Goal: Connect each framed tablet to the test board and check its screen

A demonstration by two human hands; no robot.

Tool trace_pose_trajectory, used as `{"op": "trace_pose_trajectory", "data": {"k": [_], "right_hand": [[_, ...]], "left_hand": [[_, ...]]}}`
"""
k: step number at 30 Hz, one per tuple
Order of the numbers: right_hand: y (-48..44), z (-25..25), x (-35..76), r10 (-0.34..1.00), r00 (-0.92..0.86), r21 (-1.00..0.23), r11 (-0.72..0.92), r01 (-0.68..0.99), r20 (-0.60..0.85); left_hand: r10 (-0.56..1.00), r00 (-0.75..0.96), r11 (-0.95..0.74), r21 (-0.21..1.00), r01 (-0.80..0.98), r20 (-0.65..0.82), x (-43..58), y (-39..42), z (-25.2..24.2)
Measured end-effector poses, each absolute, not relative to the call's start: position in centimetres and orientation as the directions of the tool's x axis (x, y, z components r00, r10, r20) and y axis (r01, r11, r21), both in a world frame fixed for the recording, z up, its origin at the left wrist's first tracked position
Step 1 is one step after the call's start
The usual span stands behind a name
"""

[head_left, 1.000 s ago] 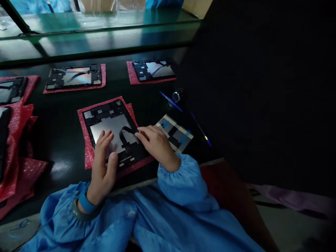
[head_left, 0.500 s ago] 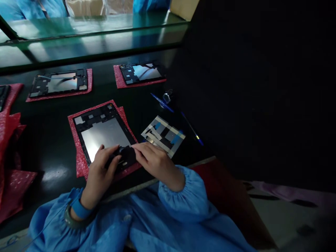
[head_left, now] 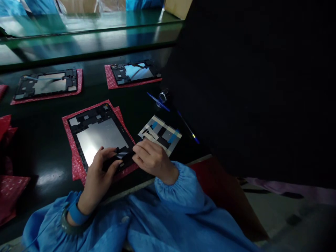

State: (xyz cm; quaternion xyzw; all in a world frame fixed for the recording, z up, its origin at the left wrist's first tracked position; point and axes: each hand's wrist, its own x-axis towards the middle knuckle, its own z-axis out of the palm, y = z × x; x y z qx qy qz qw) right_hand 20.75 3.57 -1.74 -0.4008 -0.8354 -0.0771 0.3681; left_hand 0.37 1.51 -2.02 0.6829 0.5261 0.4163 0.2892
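A tablet screen assembly (head_left: 103, 133) with a black frame and a silver back plate lies tilted on pink bubble wrap (head_left: 76, 164). My left hand (head_left: 97, 175) rests at its near end, thumb and forefinger apart. Between those fingertips and my right hand shows a small glossy dark strip (head_left: 122, 154), its kind unclear. My right hand (head_left: 153, 159) is closed in a pinch at the frame's right edge; whatever its fingertips hold is hidden. Just beyond it lies a card (head_left: 172, 134) bearing black, cream and blue strips, partly covered by the hand.
Two similar tablet assemblies, one on the left (head_left: 49, 85) and one farther right (head_left: 138, 72), lie on pink wrap behind. A blue pen (head_left: 159, 102), a round metal object (head_left: 163, 96) and another pen (head_left: 189, 126) are right. Pink bags (head_left: 13, 192) lie left. A dark surface fills the right.
My right hand's fingers have curled in more at the frame's edge. The glossy strip by my left fingertips shows more clearly. The whole view has shifted slightly.
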Motion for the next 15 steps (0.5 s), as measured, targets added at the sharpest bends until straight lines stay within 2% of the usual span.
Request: {"op": "trace_pose_trajectory", "data": {"k": [4, 6, 8, 12, 15], "right_hand": [[5.0, -0.9, 22.7, 0.69, -0.409, -0.242, 0.641, 0.729, 0.597], [7.2, -0.3, 24.0, 0.767, -0.34, -0.303, 0.557, 0.773, 0.545], [10.3, 0.4, 25.2, 0.86, -0.234, -0.312, 0.399, 0.862, 0.454], [17.1, 1.0, 25.7, 0.982, 0.007, -0.144, 0.02, 0.989, 0.19], [20.3, 0.8, 24.8, 0.993, 0.061, -0.099, -0.05, 0.994, 0.105]], "left_hand": [[0.981, -0.054, -0.158, 0.93, 0.331, 0.186, 0.8, 1.5, -1.9], [0.987, -0.048, -0.135, 0.946, 0.296, 0.156, 0.9, 1.7, -1.6], [0.989, -0.021, -0.131, 0.948, 0.289, 0.143, 0.9, 1.7, -1.3], [0.979, -0.011, -0.184, 0.902, 0.39, 0.205, 0.5, 1.8, -1.1], [0.953, 0.011, -0.262, 0.811, 0.523, 0.301, 0.1, 1.9, -1.3]]}}
